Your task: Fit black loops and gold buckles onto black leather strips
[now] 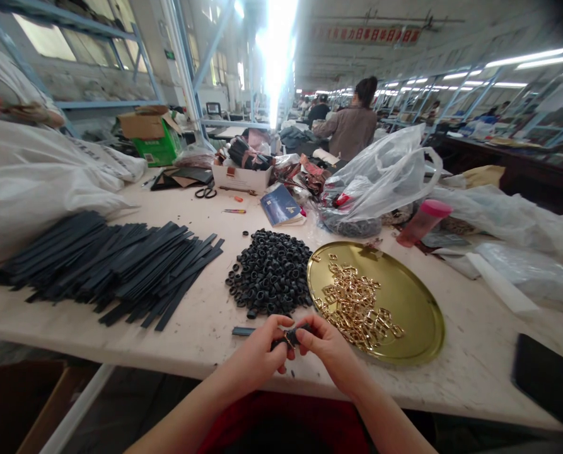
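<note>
The small black piece, with gold metal showing, is pinched between curled fingers of the left hand and right hand above the table, probably for fine control; black loops and the gold tray lie close by, apparently for easy reach.

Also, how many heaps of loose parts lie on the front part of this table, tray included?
3: dark strips at left, black rings in the middle, and gold-coloured metal pieces on the round tray at right. Others may hide under the white bag, far left.
</note>
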Motion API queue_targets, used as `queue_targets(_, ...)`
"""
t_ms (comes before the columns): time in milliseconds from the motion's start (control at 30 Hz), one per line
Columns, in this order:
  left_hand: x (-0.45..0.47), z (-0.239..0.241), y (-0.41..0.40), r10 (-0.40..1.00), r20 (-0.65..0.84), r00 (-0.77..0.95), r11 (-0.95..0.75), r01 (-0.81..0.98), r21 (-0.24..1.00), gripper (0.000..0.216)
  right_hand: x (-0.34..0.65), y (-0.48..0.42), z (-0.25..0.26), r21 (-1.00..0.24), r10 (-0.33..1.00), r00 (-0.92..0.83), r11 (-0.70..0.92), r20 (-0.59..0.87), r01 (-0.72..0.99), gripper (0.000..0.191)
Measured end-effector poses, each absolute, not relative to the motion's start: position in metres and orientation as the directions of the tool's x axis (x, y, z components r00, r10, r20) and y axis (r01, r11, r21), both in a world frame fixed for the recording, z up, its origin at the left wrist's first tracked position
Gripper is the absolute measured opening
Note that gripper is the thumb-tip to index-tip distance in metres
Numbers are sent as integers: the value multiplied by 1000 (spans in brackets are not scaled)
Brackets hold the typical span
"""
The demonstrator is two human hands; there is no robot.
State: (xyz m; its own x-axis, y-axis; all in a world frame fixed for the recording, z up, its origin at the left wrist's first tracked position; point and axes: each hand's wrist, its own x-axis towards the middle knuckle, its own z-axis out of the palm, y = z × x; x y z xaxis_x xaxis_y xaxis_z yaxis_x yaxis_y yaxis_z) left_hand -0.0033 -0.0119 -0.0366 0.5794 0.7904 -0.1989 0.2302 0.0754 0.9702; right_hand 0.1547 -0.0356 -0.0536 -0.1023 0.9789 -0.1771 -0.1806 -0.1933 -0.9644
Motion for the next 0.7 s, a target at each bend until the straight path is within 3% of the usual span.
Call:
queue_targets(200, -6, -33, -14, 834, -240, 497, 117, 265, 957, 26, 145, -42, -47, -854, 961, -116, -278, -253, -439, 36)
queue_targets(300, -9, -32, -16, 859, -232, 456, 48, 379, 924, 29, 144, -46, -47, -831, 936, -160, -352, -313, -430, 26)
queue_targets(433, -13, -31, -18, 900, -202, 386, -62, 572, 818, 31, 145, -52, -49, -755, 869, -343, -483, -355, -444, 30)
queue_targets(500, -14, -29, -19, 903, -209, 374, -71, 612, 787, 29, 144, -54, -50, -748, 870, -334, -486, -363, -453, 29)
queue_targets(600, -16, -24, -21, 854, -216, 474, -44, 479, 877, 20, 143, -53, -52, -831, 923, -212, -383, -322, -405, 30)
queue_targets(700, -18, -19, -24, 777, -212, 593, 63, 262, 963, 25, 141, -50, -57, -955, 978, -18, -206, -207, -211, 33)
